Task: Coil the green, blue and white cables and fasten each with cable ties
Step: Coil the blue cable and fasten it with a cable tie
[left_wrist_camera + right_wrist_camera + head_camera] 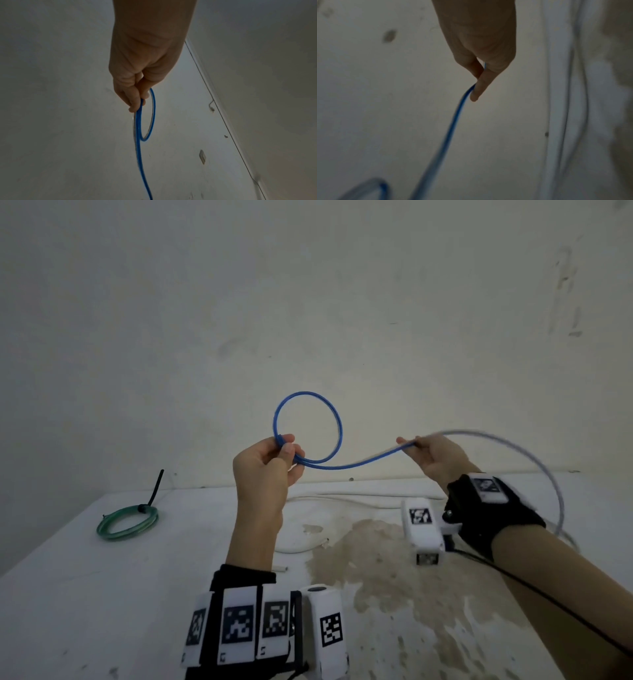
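Blue cable (337, 419), thin, light and springy by the look, is held above the table (102, 594): left hand (270, 463) pinches one loop at its crossing, right hand (431, 455) pinches the free run, likely the place to feed each next turn.
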